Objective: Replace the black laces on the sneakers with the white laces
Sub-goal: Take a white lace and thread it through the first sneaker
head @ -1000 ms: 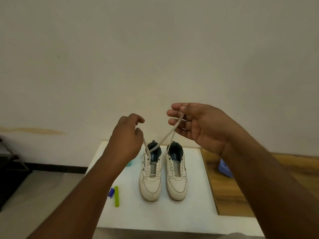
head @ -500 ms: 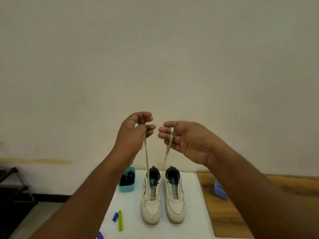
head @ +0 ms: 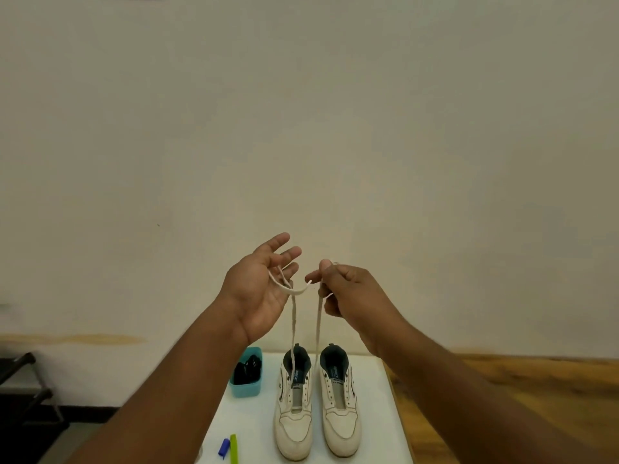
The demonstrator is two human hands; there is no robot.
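Left hand (head: 259, 289), palm up with fingers spread and relaxed, carries one strand of the white lace (head: 294, 316) draped loosely across its fingers, the tip lying over the palm edge. Right hand (head: 348, 293), just beside it, pinches the other strand between thumb and curled fingers. Both strands hang from the hands down to the left sneaker (head: 294, 410), which stands directly below on the white table (head: 248, 430); they appear to emerge from its lowest eyelets, so lacing of this shoe is judged barely begun. The right sneaker (head: 340, 406), touching or just beside the left sneaker, shows bare eyelets and no lace. Left of the left sneaker, a teal tub (head: 246, 376) holds dark coils, probably the removed black laces; removal therefore looks complete, while nearly all threading remains. Nearer the viewer than the tub lie a blue clip (head: 223, 447) and a green clip (head: 233, 448).
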